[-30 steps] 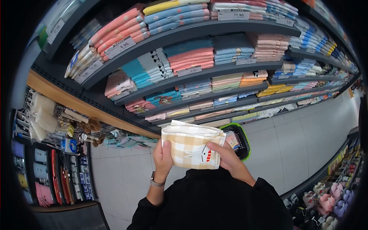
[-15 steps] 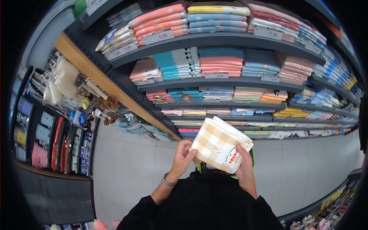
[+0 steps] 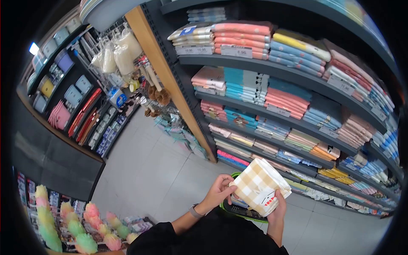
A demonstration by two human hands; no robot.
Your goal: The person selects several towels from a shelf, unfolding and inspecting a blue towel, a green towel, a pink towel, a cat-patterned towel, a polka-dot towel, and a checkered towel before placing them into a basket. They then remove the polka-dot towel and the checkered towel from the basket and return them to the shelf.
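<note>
A folded towel [image 3: 259, 185] in beige and white check, with a cartoon face printed near its lower corner, is held in front of my body. My right hand [image 3: 277, 209] grips its lower right side, thumb on top and fingers underneath. At the towel's left edge, my left hand [image 3: 221, 191] has its fingers curled and its thumb against the corner; part of the grip is hidden. Below the towel, a dark basket [image 3: 229, 209] with a bright green rim shows partly, mostly covered by the towel and my hands.
Shelves [image 3: 272, 66] of folded towels with price tags rise ahead and to the right. A wooden post [image 3: 170, 80] ends them at the left, beside hanging bath brushes [image 3: 159, 91] and loofahs [image 3: 123, 53]. Pastel puffs [image 3: 76, 229] stand at lower left over the tiled floor [image 3: 157, 170].
My view has turned left and tilted, so the shelves sit further right and the puffs at lower left show more. The towel stays in my hands.
</note>
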